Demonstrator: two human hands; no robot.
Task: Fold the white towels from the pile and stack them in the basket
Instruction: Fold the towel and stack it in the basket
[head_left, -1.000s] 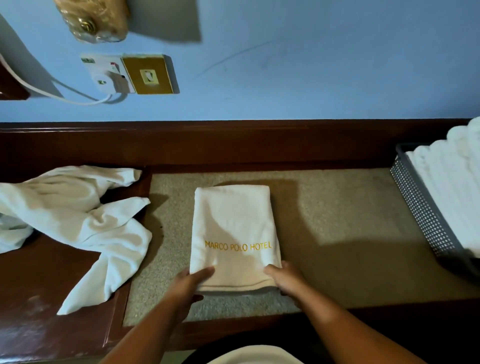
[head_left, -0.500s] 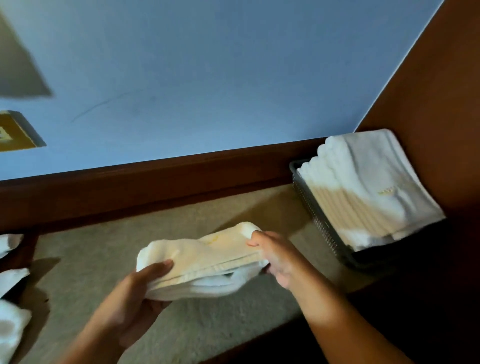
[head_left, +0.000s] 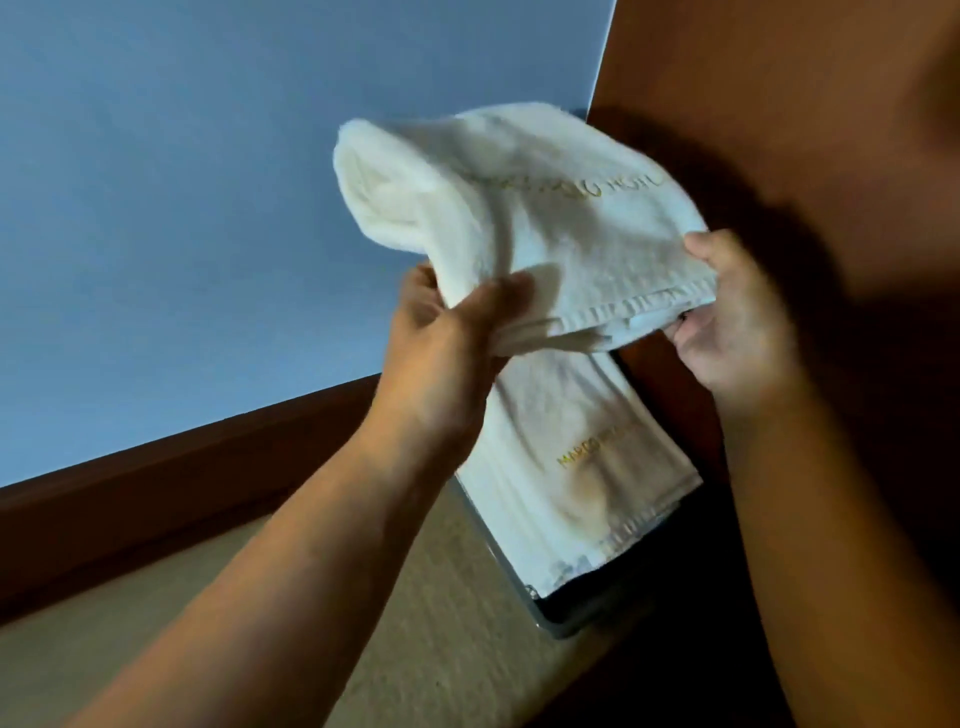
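Observation:
A folded white towel (head_left: 524, 208) with gold lettering hangs in the air above the basket. My left hand (head_left: 447, 332) grips its near left corner. At the near right corner my right hand (head_left: 737, 322) pinches the hem, thumb on top. Its far end droops to the left. Below it lies the stack of folded white towels (head_left: 576, 467) in the grey basket (head_left: 550, 618), whose near corner shows under the stack. The pile of unfolded towels is out of view.
The basket stands on a beige counter surface (head_left: 426, 634) in the corner. A brown wooden panel (head_left: 779, 104) rises close on the right, and a blue wall (head_left: 182, 208) with a dark wooden ledge (head_left: 182, 493) runs behind.
Both hands lifted the folded towel off the counter and carried it right and up, over the basket. The view swung right, so the unfolded pile and wall socket left the frame.

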